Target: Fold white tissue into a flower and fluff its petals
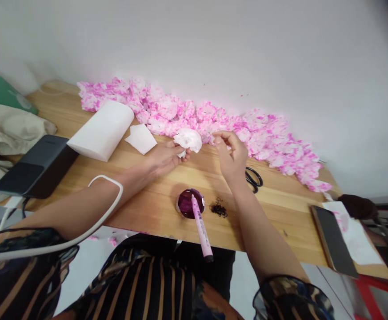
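Observation:
A white paper flower (189, 140) with ruffled layers is pinched at its base by my left hand (167, 158). My right hand (233, 156) is raised just to the right of it, apart from the flower, thumb and fingertips drawn together; whatever lies between them is too small to make out. Below both hands stands a small cup of dark purple liquid (183, 206), with a pink marker (202, 231) leaning out of it. Beside the cup lies a little heap of black thread bits (219, 208). Black-handled scissors (254, 178) are partly hidden behind my right wrist.
Pink-and-white paper flowers (187, 111) line the table's wall side. On the left are a white paper stack (102, 129), a loose paper piece (141, 138) and a dark device (35, 166). A white cable (110, 213) crosses my left forearm. A dark flat case (334, 242) lies right.

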Motion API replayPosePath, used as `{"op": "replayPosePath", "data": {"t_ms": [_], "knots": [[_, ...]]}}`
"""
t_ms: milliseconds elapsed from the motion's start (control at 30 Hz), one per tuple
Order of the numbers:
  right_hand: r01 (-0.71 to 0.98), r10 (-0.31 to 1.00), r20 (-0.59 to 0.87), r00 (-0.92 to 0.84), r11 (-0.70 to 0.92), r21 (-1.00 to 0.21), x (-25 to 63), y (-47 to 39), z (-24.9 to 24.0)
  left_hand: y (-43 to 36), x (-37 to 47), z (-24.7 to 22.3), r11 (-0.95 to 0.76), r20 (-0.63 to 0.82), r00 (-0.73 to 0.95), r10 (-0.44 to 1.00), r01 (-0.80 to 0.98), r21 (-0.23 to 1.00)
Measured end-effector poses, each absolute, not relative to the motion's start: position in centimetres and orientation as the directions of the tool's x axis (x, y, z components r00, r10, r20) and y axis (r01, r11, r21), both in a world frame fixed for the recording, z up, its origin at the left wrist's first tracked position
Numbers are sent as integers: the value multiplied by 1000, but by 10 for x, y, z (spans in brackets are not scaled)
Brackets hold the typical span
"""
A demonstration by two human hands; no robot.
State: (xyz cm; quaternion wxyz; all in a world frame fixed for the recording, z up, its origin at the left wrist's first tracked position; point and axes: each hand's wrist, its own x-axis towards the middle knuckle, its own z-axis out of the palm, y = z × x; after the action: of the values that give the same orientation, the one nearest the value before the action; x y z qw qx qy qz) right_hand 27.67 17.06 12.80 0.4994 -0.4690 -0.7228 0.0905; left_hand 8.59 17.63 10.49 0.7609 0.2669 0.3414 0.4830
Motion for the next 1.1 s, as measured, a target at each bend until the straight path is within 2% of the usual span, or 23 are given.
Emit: {"op": "replayPosePath", "data": {"t_ms": [167, 500, 767, 833, 933, 1100], "knots": [[611, 726, 662, -186, 613, -501, 271, 170, 124, 177, 85, 101, 373, -215, 338, 916, -527, 764], [686, 705, 657, -266, 617, -385, 268, 171, 114, 177, 87, 97, 368, -174, 389, 905, -505, 781], [776, 625, 674, -393, 619, -121, 258, 168, 103, 172, 94, 100, 277, -140, 283, 949, -534, 799], [782, 619, 671, -408, 616, -94, 256, 168, 101, 170, 95, 103, 262, -140, 261, 955, -522, 812], [772, 642, 660, -391, 619, -144, 256, 168, 102, 169, 94, 107, 247, -141, 245, 959, -489, 836], [705, 703, 656, -274, 611, -361, 263, 166, 116, 173, 91, 106, 219, -132, 216, 967, -453, 864]]}}
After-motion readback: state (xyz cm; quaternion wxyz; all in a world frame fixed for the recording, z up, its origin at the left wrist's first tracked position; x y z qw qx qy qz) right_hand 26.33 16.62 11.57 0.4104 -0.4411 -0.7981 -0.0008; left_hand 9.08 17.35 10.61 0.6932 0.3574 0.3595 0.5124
